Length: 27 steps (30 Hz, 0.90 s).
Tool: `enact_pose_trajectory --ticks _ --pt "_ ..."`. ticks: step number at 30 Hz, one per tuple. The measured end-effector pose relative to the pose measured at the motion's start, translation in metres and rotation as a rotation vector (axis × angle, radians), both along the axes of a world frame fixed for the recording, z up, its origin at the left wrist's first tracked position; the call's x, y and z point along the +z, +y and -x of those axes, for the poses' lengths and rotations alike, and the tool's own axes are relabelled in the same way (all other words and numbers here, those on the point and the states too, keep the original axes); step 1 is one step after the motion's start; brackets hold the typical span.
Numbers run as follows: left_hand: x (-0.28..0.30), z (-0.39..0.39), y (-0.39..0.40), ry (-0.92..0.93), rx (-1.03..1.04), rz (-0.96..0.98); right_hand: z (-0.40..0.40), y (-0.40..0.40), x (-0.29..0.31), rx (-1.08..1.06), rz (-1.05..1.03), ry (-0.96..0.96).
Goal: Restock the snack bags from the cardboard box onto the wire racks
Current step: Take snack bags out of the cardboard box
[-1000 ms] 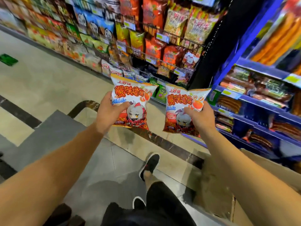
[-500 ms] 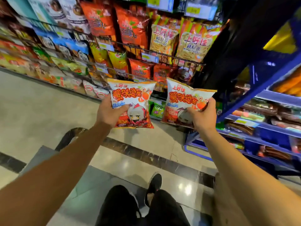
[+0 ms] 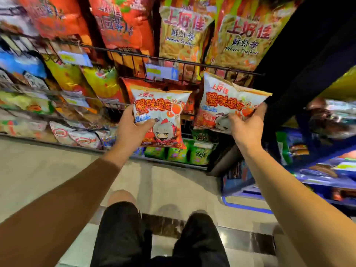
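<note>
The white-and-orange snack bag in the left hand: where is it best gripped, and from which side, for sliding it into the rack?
Keep the grip at the lower left edge of the white-and-orange snack bag, coming from the side, as the left hand does now. The bag is puffed and stands upright facing the camera, so a side pinch probably leaves its top and far edge free to enter the black wire rack first.

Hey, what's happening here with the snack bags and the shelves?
A person is restocking snacks. The left hand grips one white-and-orange snack bag and the right hand grips a matching bag. Both bags are held up in front of the wire rack, just below the row of prawn cracker bags. Neither bag is on the rack yet. The cardboard box is out of view.
</note>
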State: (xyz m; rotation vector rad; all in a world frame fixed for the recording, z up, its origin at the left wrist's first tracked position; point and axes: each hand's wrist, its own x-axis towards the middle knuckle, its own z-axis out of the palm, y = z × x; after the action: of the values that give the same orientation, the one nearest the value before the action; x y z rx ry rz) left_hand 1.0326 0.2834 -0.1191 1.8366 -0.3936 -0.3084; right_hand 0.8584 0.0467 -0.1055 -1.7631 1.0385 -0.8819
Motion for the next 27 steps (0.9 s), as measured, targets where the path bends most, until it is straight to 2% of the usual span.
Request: enact_pose_trajectory --ticks 5,10,16,21,27 --pt "-0.066 -0.035 -0.027 -0.110 -0.017 0.090 -0.032 -0.019 -0.057 0.038 0.132 -0.133" --pt "-0.112 -0.045 -0.045 -0.214 -0.043 0.215 -0.042 -0.039 -0.089 0.011 0.331 -0.265" --pt "-0.140 -0.045 -0.062 -0.294 -0.002 0.318 -0.050 -0.053 -0.120 0.018 0.351 -0.328" --pt "-0.146 -0.037 -0.066 -0.246 -0.002 0.321 -0.072 -0.067 -0.124 0.021 0.259 -0.262" --pt "-0.143 -0.034 -0.076 -0.188 -0.035 0.334 -0.095 -0.073 -0.111 0.179 0.096 -0.166"
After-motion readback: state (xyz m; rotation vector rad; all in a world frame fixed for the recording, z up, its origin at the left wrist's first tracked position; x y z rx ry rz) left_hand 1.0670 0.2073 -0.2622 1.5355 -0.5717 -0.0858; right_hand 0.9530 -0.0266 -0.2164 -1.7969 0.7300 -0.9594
